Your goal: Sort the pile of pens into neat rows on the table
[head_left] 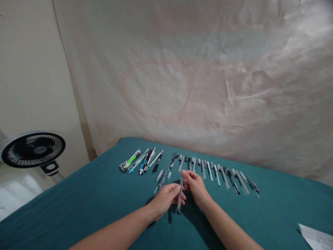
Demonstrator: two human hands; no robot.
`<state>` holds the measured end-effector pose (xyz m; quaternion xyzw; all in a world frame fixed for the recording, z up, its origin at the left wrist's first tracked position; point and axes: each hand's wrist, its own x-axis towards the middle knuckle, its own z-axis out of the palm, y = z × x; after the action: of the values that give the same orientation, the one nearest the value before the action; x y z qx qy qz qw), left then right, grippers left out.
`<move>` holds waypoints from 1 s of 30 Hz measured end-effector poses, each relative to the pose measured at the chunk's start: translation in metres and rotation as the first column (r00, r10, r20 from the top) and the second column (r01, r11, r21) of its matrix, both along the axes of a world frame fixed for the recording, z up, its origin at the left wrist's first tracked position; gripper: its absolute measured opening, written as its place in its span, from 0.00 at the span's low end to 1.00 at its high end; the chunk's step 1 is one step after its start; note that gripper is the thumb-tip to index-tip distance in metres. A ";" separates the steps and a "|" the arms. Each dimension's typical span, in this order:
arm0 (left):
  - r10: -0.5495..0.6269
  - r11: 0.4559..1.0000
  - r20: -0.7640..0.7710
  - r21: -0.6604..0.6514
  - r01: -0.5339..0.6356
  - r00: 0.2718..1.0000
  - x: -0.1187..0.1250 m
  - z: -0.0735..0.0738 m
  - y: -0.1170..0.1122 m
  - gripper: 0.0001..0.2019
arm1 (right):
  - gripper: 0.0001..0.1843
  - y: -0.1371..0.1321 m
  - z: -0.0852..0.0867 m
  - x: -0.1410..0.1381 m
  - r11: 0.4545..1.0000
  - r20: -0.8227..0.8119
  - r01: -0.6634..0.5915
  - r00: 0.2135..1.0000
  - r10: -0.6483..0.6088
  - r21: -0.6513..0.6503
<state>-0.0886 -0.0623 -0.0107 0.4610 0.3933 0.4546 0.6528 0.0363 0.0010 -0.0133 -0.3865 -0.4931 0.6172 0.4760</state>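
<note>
Both my hands hold one slim clear pen upright-slanted above the teal cloth. My left hand grips its lower barrel with curled fingers. My right hand pinches its upper end. Just beyond the hands lie a few loose pen parts. A bunch of coloured pens lies at the far left. A row of several pens, laid side by side, stretches to the right.
The teal-covered table runs to a pale wrinkled sheet hung behind it. A black fan stands off the table at the left. White paper sits at the bottom right corner.
</note>
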 end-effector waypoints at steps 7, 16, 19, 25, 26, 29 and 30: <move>0.051 0.998 0.120 0.031 -0.055 0.992 -0.002 0.005 0.003 0.15 | 0.21 -0.007 0.002 -0.005 0.998 0.001 -0.048 0.999 0.048 0.047; 0.489 0.846 0.308 0.062 -0.530 0.816 -0.016 0.001 0.021 0.10 | 0.28 -0.007 -0.006 -0.006 0.991 0.118 -0.128 0.986 0.121 0.048; 0.467 0.855 0.305 0.083 -0.511 0.830 -0.015 -0.001 0.020 0.11 | 0.26 -0.006 -0.011 -0.007 0.987 0.167 -0.126 0.980 0.109 0.099; 0.471 0.851 0.272 0.112 -0.513 0.839 -0.013 0.000 0.017 0.12 | 0.24 -0.006 -0.013 -0.007 0.975 0.267 -0.124 0.961 0.072 0.182; 0.473 0.849 0.269 0.114 -0.516 0.839 -0.013 0.000 0.017 0.12 | 0.24 -0.006 -0.013 -0.007 0.973 0.282 -0.120 0.957 0.062 0.195; 0.481 0.845 0.266 0.113 -0.522 0.835 -0.013 0.001 0.017 0.12 | 0.23 -0.007 -0.013 -0.007 0.960 0.338 -0.102 0.941 0.008 0.262; 0.481 0.845 0.267 0.111 -0.523 0.835 -0.012 0.001 0.017 0.12 | 0.23 -0.007 -0.013 -0.006 0.951 0.357 -0.094 0.934 -0.019 0.295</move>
<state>-0.1011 -0.0449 -0.0093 0.3425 0.3802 0.6938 0.5067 0.0299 -0.0058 -0.0262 -0.4034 -0.6682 0.4619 0.4211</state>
